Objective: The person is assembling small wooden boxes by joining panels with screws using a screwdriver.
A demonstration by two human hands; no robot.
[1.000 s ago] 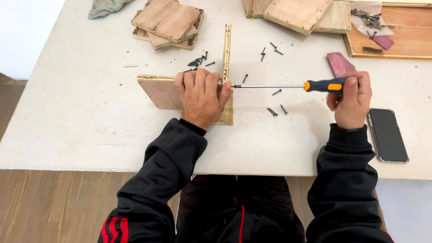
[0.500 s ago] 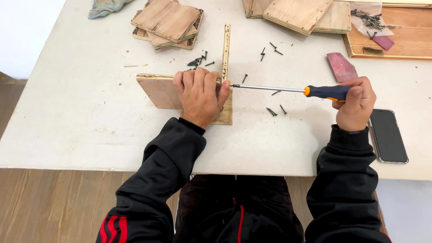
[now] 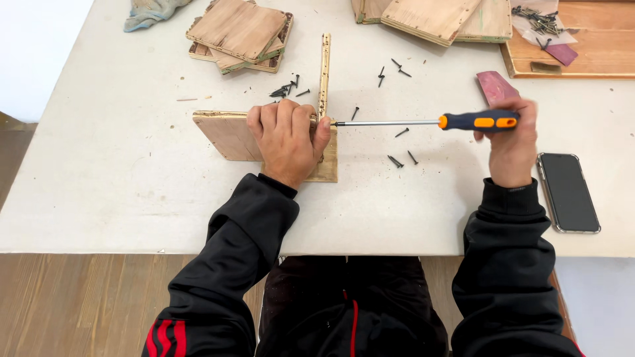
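A pale worktable [image 3: 106,165] fills most of the view, with stacks of plywood squares [image 3: 239,33] at its far edge and a shallow wooden tray [image 3: 582,46] at the far right. Near the middle lies a flat plywood panel [image 3: 225,135] with a narrow upright wooden strip [image 3: 324,66] standing along its right side. The left hand [image 3: 286,139] lies palm down on the panel, fingers curled over its far edge, pressing it to the table. The right hand [image 3: 510,142] is closed round the orange-and-black handle of a screwdriver [image 3: 423,122], held level, its tip meeting the strip just beside the left fingertips. A dark phone [image 3: 569,192] lies just right of the right wrist. Loose black screws [image 3: 286,89] lie scattered between the hands and beyond.
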